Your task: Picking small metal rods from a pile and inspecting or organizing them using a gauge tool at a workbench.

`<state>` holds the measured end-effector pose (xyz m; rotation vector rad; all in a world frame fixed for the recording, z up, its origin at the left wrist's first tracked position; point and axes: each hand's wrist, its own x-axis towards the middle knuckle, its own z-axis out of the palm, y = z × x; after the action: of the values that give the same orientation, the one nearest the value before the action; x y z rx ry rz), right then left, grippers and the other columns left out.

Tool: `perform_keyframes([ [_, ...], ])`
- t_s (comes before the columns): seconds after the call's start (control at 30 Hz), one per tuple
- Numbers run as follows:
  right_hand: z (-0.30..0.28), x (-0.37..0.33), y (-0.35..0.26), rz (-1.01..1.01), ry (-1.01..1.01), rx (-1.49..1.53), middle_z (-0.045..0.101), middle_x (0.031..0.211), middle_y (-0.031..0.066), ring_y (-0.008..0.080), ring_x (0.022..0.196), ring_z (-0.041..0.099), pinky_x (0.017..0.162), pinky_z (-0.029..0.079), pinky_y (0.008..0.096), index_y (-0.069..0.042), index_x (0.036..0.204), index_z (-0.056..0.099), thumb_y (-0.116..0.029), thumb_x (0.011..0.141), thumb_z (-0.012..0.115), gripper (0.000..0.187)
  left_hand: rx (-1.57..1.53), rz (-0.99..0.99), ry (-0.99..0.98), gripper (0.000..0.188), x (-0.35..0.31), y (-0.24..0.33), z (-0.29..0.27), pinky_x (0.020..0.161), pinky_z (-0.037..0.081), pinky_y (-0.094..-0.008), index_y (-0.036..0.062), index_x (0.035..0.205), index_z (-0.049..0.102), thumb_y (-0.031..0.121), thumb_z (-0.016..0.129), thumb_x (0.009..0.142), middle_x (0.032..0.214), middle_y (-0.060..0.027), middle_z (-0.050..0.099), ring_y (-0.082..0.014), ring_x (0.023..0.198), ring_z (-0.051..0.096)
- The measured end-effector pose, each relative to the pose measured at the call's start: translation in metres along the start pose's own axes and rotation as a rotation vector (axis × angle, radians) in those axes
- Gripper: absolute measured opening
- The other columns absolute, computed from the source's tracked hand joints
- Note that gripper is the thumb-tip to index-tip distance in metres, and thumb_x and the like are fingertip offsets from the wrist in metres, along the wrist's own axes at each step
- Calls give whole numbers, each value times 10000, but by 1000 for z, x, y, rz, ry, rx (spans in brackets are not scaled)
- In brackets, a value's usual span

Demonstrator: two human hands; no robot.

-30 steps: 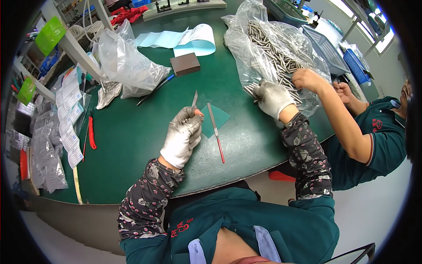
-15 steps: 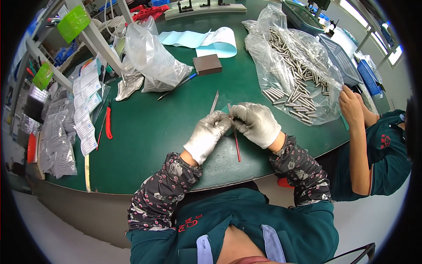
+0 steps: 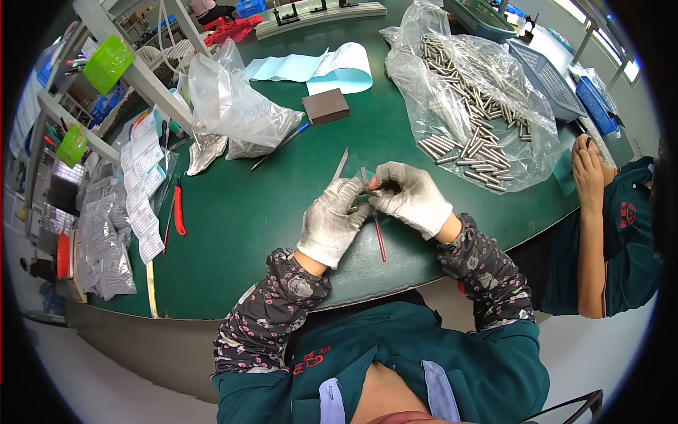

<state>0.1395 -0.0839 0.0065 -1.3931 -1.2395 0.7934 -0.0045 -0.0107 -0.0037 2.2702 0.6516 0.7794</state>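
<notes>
My left hand point(image 3: 330, 220), in a white glove, is closed with its fingertips against a small metal part. Facing it, my gloved right hand point(image 3: 413, 201) is curled in a pinch, its fingertips meeting the left ones. What lies between the fingers is mostly hidden. A thin tool with a red handle point(image 3: 380, 240) lies between the hands, pointing toward me. Beyond my left fingers a narrow metal blade point(image 3: 341, 163) sticks out across the green table. Several metal pins point(image 3: 487, 166) spill from an open clear plastic bag point(image 3: 434, 106) at the right.
Farther off are a brown block point(image 3: 326, 107), light-blue paper point(image 3: 346, 67), a filled plastic bag point(image 3: 236, 109) and a pen point(image 3: 279, 147). Red-handled pliers point(image 3: 179, 212) and printed sheets point(image 3: 145, 191) lie left. A co-worker's hand point(image 3: 592, 173) is at the right table edge, near blue baskets point(image 3: 547, 81).
My hands stay close together, the right fingers now more spread from the left. The co-worker's hand has left the bag's edge and come down toward the table edge. The view has shifted slightly.
</notes>
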Motion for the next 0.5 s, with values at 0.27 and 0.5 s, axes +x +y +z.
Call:
perform_keyframes([
  [0.27,3,-2,-5,93,-56,170,530,699,-7,54,633,474,584,412,191,-18,857,575,-100,740,624,151,114,169,96,254,-1,-23,9,603,481,-318,102,958,574,115,634,711,877,-71,573,-255,735,591],
  [0.5,-4,-4,-10,251,-81,218,528,670,-28,37,565,445,505,375,174,-46,860,590,-170,772,602,152,148,198,91,245,-1,-16,9,587,474,-326,89,940,579,128,649,708,847,-77,564,-260,716,587],
])
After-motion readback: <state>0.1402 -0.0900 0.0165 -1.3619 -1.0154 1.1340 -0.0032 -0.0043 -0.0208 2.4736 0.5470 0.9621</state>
